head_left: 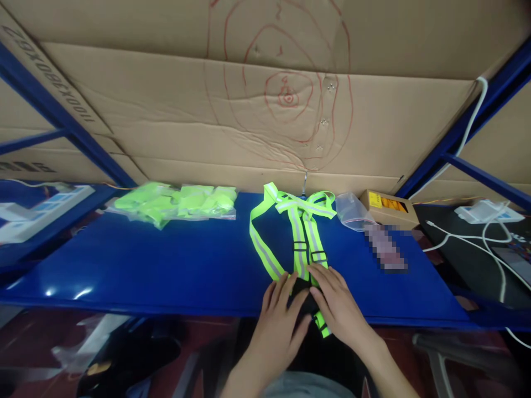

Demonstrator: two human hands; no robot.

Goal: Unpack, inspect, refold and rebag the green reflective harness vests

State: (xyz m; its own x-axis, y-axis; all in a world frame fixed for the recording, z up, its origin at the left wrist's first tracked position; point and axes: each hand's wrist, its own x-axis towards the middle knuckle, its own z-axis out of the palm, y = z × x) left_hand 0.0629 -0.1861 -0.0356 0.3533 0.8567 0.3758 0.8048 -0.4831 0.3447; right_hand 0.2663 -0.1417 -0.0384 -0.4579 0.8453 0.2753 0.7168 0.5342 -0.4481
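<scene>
A neon yellow-green reflective harness (299, 228) with grey stripes and black buckles lies on the blue table, its straps running toward me. My left hand (279, 318) rests on the near left part of it, fingers stretched out and thumb apart. Beside it, my right hand (339, 304) lies over the near right straps with its fingers extended. Between the two hands shows a black patch (305, 296) of the harness, partly covered by my fingers. One strap end (323, 325) hangs over the table's front edge below my right hand.
Several clear bags of folded neon harnesses (174, 203) lie at the back left of the blue table (174, 265). At the back right are an empty plastic bag (352, 211), a cardboard box (390, 209) and a blurred-out item (385, 247). Cardboard (166, 110) stands behind.
</scene>
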